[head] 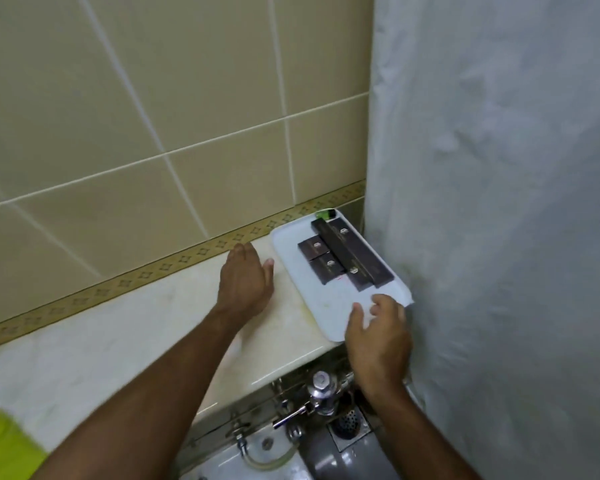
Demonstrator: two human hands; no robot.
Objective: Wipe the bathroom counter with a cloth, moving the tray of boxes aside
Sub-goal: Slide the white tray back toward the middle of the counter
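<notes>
Sitting at the worktop's (125,327) far right end beside the shower curtain (499,202), the white tray (329,306) carries dark boxes (343,258) — right hand (378,334) fingers spread on its near edge, left hand (245,282) open, flat beside it; a green cloth (4,441) lies near left.

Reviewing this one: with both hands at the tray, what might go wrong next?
1. The tray overhangs the counter edge near the right hand; a push could tip it off.
2. The boxes lie loose and stacked; a jerk may slide them.
3. The curtain crowds the tray's right side and could snag it.
</notes>
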